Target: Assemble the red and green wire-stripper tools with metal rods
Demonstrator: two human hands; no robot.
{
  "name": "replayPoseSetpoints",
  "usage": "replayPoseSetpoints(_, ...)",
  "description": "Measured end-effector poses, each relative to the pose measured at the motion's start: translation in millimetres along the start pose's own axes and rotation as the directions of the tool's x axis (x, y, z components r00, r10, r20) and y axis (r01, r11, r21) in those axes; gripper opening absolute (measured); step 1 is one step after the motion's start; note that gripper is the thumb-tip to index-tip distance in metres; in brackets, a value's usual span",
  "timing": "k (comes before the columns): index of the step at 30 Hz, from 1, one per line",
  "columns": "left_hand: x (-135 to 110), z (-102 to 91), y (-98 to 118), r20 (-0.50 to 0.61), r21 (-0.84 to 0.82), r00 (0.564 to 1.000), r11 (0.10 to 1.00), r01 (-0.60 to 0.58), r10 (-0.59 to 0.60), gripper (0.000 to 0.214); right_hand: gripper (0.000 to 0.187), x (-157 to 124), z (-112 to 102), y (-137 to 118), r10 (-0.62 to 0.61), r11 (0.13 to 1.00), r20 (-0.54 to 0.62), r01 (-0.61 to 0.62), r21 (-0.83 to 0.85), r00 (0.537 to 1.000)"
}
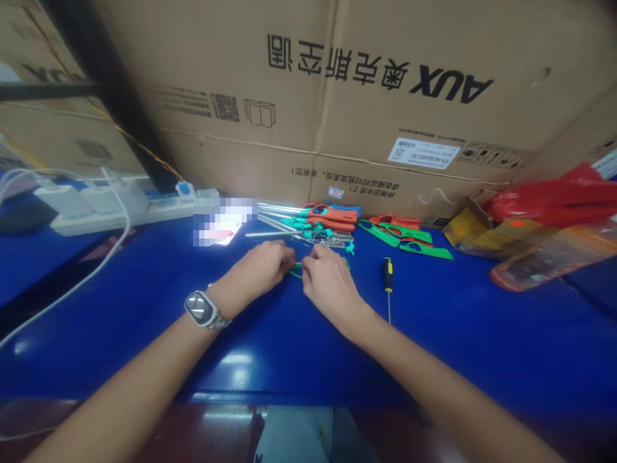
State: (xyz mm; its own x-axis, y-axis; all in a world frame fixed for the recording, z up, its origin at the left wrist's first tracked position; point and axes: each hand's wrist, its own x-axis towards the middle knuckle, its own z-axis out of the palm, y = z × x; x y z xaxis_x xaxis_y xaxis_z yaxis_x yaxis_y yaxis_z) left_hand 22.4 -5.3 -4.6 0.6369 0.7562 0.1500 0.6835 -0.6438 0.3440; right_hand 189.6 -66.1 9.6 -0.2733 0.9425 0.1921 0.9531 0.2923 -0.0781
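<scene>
My left hand (263,270), with a watch on its wrist, and my right hand (328,280) meet over the blue table (241,360). Both are closed on a small green plastic part (295,270) held between them; most of it is hidden by my fingers. Just beyond my hands lies a pile of lighters (313,225) with long metal tubes and orange, teal and blue handles.
A small screwdriver (387,283) lies right of my right hand. Green and orange handle shells (405,235) lie behind it. Red and clear plastic bags (544,225) sit at the right. A white power strip (110,206) with cables is at the left. Large cardboard boxes (361,96) wall the back.
</scene>
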Motion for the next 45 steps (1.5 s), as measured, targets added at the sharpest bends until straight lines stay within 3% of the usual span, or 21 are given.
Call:
replayPoseSetpoints(7,0.0,-2.1,4.5,0.016,0.001,1.0,1.0,-0.027,0.027,0.016,0.026,0.6,2.2,5.3,-0.005,0.999,-0.006,0.005,0.035,1.0)
replayPoseSetpoints(15,3.9,9.7,6.5,-0.012,-0.129,0.997,0.989,0.078,-0.08,0.004,0.025,0.9,-0.3,6.3,-0.006,0.999,0.016,0.005,0.042,1.0)
replayPoseSetpoints(33,3.8,11.3,6.5,-0.046,-0.135,0.994,0.986,0.097,-0.104,0.006,0.025,1.3,-5.3,12.0,-0.129,0.992,0.035,0.13,-0.008,0.991)
replayPoseSetpoints(45,3.5,14.4,3.7,-0.053,-0.124,0.991,0.986,0.113,-0.12,0.009,0.027,2.1,-7.4,8.1,-0.099,0.995,0.059,0.098,0.019,0.993)
